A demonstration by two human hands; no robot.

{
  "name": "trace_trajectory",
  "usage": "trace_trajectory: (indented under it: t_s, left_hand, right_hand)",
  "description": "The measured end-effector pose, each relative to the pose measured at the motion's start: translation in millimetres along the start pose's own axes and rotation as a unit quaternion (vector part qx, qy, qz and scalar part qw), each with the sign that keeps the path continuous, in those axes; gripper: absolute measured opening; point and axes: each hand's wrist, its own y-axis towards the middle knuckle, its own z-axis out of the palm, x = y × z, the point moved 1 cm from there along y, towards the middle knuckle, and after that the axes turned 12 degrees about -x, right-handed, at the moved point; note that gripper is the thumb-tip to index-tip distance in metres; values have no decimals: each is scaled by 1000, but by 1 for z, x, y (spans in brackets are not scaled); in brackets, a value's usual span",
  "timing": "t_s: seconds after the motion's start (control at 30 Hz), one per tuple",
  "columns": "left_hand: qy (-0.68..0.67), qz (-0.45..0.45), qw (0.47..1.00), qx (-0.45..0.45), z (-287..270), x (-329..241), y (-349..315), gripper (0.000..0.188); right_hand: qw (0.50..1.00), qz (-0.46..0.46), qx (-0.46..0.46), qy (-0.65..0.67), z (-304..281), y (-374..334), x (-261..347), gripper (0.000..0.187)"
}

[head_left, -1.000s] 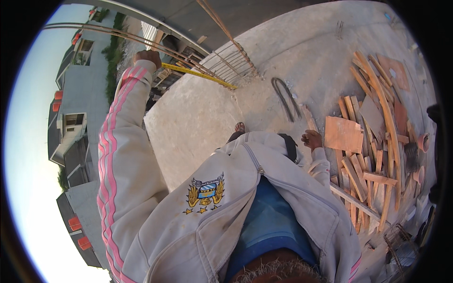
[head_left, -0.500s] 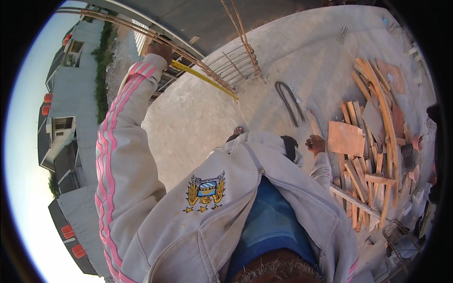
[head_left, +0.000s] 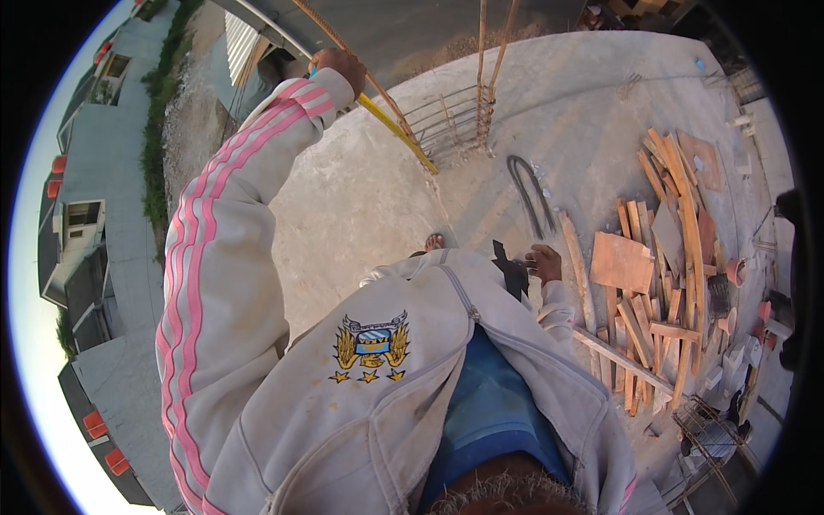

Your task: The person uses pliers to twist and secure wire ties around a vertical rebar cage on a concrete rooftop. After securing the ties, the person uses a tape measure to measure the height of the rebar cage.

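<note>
Head view: from where I stand, the left hand (head_left: 339, 69) is up and away from the body, closed in a fist on the top end of a yellow tape strip (head_left: 397, 130). The strip slants from that fist down to the concrete floor (head_left: 343, 206) — whether its tip touches, I can't tell — well apart from the right hand (head_left: 545, 263). That one hangs low with loosely bent, parted fingers, near a black strip (head_left: 511, 272). A rusty rod (head_left: 388, 101) runs close beside the tape. Farther out lie a bent dark bar (head_left: 524, 199) and, rightward, a heap of planks (head_left: 689, 257).
</note>
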Motion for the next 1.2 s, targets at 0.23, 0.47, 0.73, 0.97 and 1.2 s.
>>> trace_trajectory:
  t_s: [0.23, 0.47, 0.73, 0.97, 1.2]
  left_hand:
    - [18, 68, 996, -48, 9, 13, 34, 20]
    - [22, 105, 994, -31, 1, 15, 54, 23]
    - [38, 128, 990, -45, -2, 13, 58, 25]
    - [22, 147, 987, -59, 5, 8, 61, 28]
    - [36, 101, 994, 12, -4, 4, 70, 27]
  right_hand:
    - [1000, -8, -5, 24, 49, -5, -5, 27]
    - [997, -20, 25, 69, 115, -11, 11, 24]
    - [968, -55, 149, 192, 213, -5, 83, 25]
    - [951, -35, 215, 218, 266, -9, 120, 24]
    - [965, -20, 210, 155, 257, 14, 71, 20]
